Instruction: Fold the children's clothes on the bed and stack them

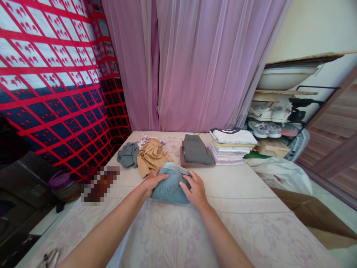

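Light blue jeans, bunched or folded small, are held low over the bed in front of me. Their pale waistband faces away and stitching shows on top; how long the legs are I cannot tell. My left hand grips the left edge, thumb on top and fingers partly hidden beneath. At the right edge my right hand is closed over the denim, its thumb on the near face. Just beyond lie crumpled tan clothing and a crumpled grey garment. A folded dark grey garment lies behind to the right.
A stack of folded clothes stands at the bed's far right. Pink curtains hang behind the bed. Shelves with shoes and an open cardboard box are on the right. A purple-lidded container stands left.
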`<state>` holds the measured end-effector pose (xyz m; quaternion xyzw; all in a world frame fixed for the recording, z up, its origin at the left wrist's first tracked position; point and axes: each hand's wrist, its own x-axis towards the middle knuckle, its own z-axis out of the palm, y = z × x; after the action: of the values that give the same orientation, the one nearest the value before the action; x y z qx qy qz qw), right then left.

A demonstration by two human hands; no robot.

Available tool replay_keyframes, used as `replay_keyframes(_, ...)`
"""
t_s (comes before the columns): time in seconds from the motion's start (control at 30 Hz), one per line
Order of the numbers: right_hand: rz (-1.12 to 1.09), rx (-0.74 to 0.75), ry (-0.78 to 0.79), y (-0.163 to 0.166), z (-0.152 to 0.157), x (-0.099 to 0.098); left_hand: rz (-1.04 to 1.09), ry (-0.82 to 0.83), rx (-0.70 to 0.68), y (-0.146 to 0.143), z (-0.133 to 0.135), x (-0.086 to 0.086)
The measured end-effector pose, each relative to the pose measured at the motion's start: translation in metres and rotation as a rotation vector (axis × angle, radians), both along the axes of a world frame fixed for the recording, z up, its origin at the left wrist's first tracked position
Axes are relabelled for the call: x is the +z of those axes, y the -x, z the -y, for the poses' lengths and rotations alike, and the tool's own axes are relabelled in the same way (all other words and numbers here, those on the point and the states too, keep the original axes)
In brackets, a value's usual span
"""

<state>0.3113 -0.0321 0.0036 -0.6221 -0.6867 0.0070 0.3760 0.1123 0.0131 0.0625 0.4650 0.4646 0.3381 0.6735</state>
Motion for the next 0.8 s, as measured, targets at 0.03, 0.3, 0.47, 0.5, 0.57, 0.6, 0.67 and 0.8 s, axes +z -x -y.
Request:
replay_keyframes(0.03,0.003,0.004,-0.025,-0.004,-0.002,0.012,0.004,-0.034,-0.025,0.0,0.001,0.004)
replay_keyframes(0.3,-0.073,0.477,0.203,-0.029,-0.011,0.105,-0.056,-0.348,-0.408,0.009,0.004,0.064)
replay_keyframes(0.47,-0.329,0.636,0.392,-0.028,0.0,0.098,-0.11,-0.342,-0.481,0.007,0.004,0.074)
replay_keyframes(0.5,-0.352,0.626,0.393,-0.028,0.002,0.094,-0.104,-0.327,-0.479,0.007,0.003,0.074)
replay_keyframes(0.57,-0.398,0.581,0.379,-0.03,0.006,0.086,-0.088,-0.315,-0.44,0.007,-0.003,0.071)
replay_keyframes(0.6,-0.437,0.541,0.369,-0.033,0.007,0.084,-0.075,-0.31,-0.393,0.009,-0.007,0.07)
replay_keyframes(0.67,-0.566,0.436,0.362,-0.041,0.006,0.08,-0.027,-0.271,-0.247,0.014,-0.016,0.064)
replay_keyframes(0.8,-0.933,0.245,0.365,-0.059,0.0,0.075,0.118,-0.029,0.002,0.013,-0.022,0.039)
